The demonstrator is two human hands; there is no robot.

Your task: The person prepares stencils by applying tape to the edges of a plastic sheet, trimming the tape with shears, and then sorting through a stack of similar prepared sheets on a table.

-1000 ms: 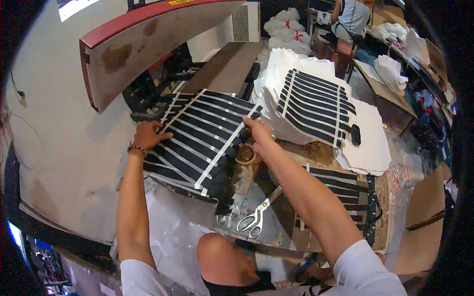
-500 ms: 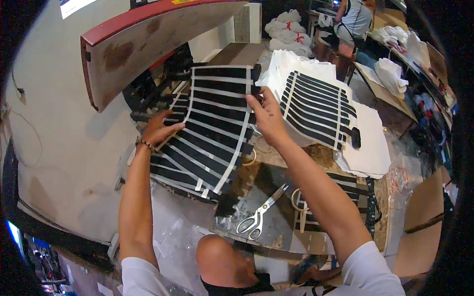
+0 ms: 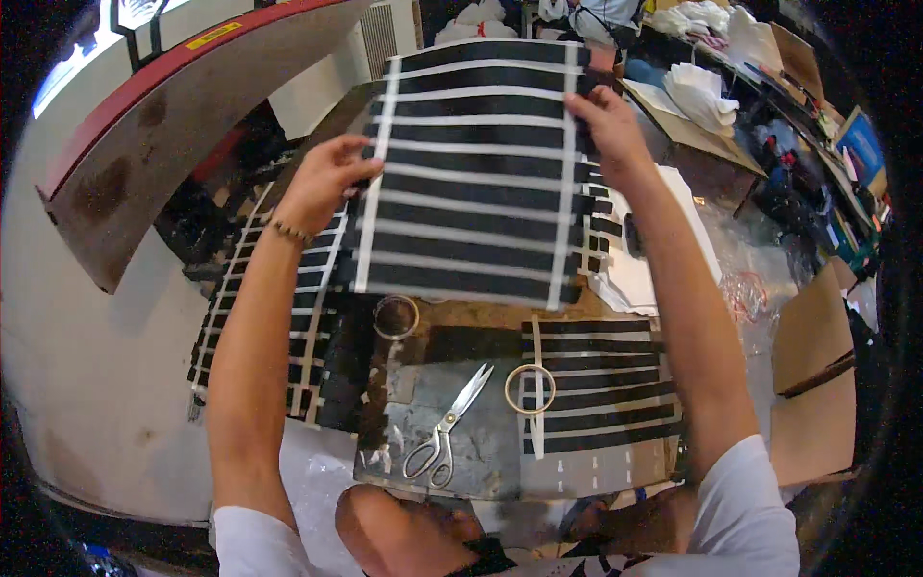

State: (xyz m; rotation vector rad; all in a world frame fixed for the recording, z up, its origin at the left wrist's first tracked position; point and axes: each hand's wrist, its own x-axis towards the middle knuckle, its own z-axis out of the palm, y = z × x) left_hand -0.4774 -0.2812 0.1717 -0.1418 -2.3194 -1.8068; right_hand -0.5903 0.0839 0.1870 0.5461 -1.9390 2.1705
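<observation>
A black sheet with pale crosswise stripes and two long tape bands (image 3: 471, 183) hangs raised and flattened over the table. My left hand (image 3: 332, 178) pinches its left edge, and my right hand (image 3: 608, 130) grips the upper right edge, thumb on the front. Below lie silver scissors (image 3: 447, 428), blades partly apart. A tape ring (image 3: 530, 366) rests on a similar striped sheet (image 3: 615, 385) at the right. Another ring (image 3: 396, 335) sits under the raised sheet's lower left corner. More striped sheets (image 3: 250, 298) lie beside my left forearm.
A white sheet pile (image 3: 687, 221) stands right of the raised sheet, partly hidden by it and my right arm. A large red-edged panel (image 3: 125, 192) leans at the far left. Cardboard (image 3: 812, 385) stands at the right. A cluttered bench (image 3: 798, 106) runs along the far right.
Both hands have lifted the striped sheet up and away from the sheets at the left, and it now hangs straighter, facing me. The view has turned to the right.
</observation>
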